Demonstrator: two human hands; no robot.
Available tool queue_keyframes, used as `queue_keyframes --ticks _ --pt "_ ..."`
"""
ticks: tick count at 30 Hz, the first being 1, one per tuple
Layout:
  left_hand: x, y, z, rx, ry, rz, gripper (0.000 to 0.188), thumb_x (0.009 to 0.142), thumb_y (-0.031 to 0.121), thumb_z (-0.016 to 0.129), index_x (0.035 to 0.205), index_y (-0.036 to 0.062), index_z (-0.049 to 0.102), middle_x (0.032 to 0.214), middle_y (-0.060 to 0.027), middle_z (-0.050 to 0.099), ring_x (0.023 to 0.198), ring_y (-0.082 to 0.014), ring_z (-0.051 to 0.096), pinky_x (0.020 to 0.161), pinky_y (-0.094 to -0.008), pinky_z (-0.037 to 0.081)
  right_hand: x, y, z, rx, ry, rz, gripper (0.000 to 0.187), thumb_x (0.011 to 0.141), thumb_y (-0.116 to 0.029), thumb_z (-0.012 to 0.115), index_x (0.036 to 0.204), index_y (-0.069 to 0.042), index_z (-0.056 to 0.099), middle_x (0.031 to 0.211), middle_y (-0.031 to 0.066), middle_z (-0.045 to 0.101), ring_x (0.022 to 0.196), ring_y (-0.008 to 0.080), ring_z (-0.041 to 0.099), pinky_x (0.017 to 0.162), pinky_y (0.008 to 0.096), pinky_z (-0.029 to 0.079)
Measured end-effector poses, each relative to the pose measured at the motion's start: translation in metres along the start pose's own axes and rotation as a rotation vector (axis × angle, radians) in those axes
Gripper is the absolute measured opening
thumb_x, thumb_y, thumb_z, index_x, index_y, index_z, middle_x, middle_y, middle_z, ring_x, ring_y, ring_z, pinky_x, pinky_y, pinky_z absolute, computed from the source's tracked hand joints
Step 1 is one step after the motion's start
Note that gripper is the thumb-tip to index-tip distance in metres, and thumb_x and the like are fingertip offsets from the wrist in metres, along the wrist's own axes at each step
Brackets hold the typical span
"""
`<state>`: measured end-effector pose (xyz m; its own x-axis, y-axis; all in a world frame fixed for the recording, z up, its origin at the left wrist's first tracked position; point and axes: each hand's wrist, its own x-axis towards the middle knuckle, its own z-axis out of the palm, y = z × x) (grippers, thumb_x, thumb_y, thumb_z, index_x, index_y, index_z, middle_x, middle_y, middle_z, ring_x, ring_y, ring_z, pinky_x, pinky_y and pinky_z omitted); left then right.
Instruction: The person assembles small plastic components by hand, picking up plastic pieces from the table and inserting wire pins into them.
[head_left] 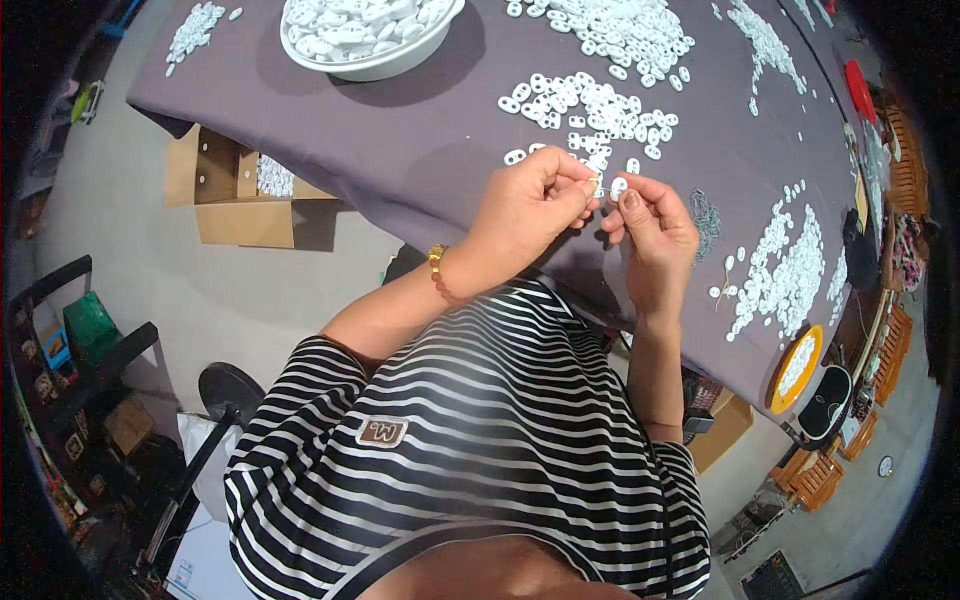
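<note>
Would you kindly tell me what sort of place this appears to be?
Probably a home or small workroom for handwork: a cloth-covered table bears piles of small white pieces, an open cardboard box holds more, and slatted wooden furniture stands at the right.

small oval pieces (620,35) are white, marked with dark spots; the bowl (385,70) is likewise white. the tablecloth (430,150) is plain greyish purple, the plate (782,404) orange, the carton (245,225) tan. the shirt (480,400) shows black and white stripes, with a brown, pale-edged patch (382,431). the bracelet (438,270) combines gold and reddish brown; the floor (300,290) is pale grey.
</note>
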<state>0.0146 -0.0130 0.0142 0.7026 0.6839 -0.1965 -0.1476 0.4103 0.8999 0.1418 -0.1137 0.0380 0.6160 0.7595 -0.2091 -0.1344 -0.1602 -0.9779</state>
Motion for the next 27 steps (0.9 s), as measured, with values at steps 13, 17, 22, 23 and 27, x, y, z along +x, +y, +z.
queue_keyframes --ticks 13,17,22,23,27 --pt "-0.0003 -0.0017 -0.0008 0.051 0.023 0.022 0.013 0.093 0.008 0.062 0.099 -0.0030 0.062 0.082 -0.0069 0.070 0.069 -0.0064 0.063 0.061 -0.0219 0.051 -0.0042 -0.0032 0.0075 -0.193 0.052 -0.107 0.019 0.095 -0.009 0.061 0.110 0.002 0.066 0.083 0.0023 0.064 0.068 0.0071 0.060 0.059 0.0189 0.045" --pt "-0.0004 -0.0029 -0.0013 0.073 0.023 0.038 0.014 0.092 0.009 0.062 0.100 -0.0025 0.062 0.082 -0.0067 0.070 0.070 -0.0058 0.063 0.062 -0.0217 0.051 -0.0041 -0.0005 0.0065 -0.235 0.061 -0.154 0.019 0.095 -0.010 0.061 0.109 0.002 0.066 0.082 0.0019 0.064 0.067 0.0063 0.059 0.058 0.0183 0.044" --pt "-0.0018 -0.0051 -0.0009 0.124 0.036 0.091 0.014 0.092 0.009 0.063 0.100 -0.0019 0.063 0.082 -0.0060 0.070 0.070 -0.0056 0.063 0.061 -0.0220 0.050 -0.0012 -0.0008 0.0022 -0.048 0.014 -0.012 0.021 0.095 -0.011 0.061 0.111 0.003 0.065 0.083 0.0037 0.065 0.062 0.0063 0.056 0.055 0.0176 0.041" --pt "-0.0019 -0.0064 -0.0007 0.144 0.045 0.120 0.014 0.091 0.009 0.063 0.100 -0.0016 0.064 0.082 -0.0058 0.070 0.070 -0.0056 0.062 0.061 -0.0221 0.050 -0.0007 -0.0003 0.0016 0.043 0.002 0.052 0.022 0.095 -0.011 0.061 0.111 0.004 0.065 0.083 0.0044 0.065 0.061 0.0064 0.055 0.054 0.0175 0.040" --pt "-0.0025 -0.0019 0.0006 0.224 0.069 0.152 0.014 0.090 0.009 0.065 0.098 -0.0013 0.064 0.082 -0.0066 0.070 0.068 -0.0062 0.062 0.061 -0.0228 0.050 -0.0003 -0.0033 0.0017 0.113 -0.005 0.142 0.022 0.095 -0.011 0.061 0.111 0.004 0.064 0.083 0.0053 0.066 0.061 0.0066 0.054 0.054 0.0176 0.040"
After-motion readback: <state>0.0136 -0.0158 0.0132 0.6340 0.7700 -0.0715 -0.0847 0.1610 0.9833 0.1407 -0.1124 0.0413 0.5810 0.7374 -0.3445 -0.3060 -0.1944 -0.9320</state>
